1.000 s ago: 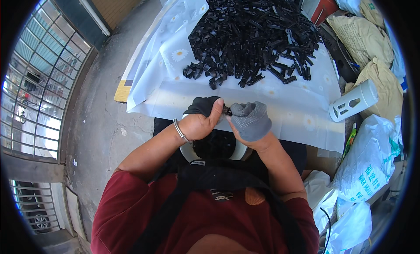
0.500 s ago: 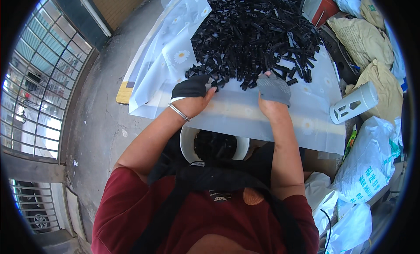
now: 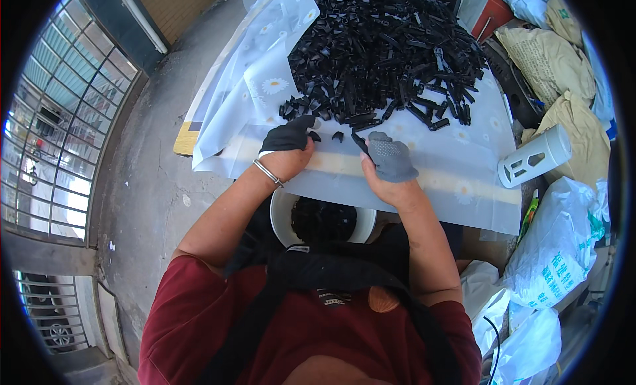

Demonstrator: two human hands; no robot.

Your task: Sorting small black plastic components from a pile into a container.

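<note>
My left hand [image 3: 289, 146], in a black fingerless glove with a metal bangle at the wrist, is closed at the table's near side. A small black plastic piece [image 3: 315, 136] sits at its fingertips. My right hand [image 3: 389, 163], in a grey dotted glove, pinches a longer black plastic piece [image 3: 360, 143]. Between the hands, another small black part [image 3: 338, 137] lies loose on the sheet. Just beyond spreads a large pile of black plastic parts [image 3: 391, 54]. Below the table edge, a white bucket [image 3: 281, 219] holds more black parts.
A flowered plastic sheet [image 3: 464, 186] covers the table and bunches up at the left. At the right edge stands a white slotted cylinder [image 3: 535, 156]. Stuffed sacks [image 3: 550, 60] and plastic bags [image 3: 553, 246] crowd the right side. A barred window [image 3: 66, 113] is at left.
My right hand has drawn left and nearer, away from the pile, with a long black piece in its fingers. My left hand has shifted slightly nearer. A small part now shows between them.
</note>
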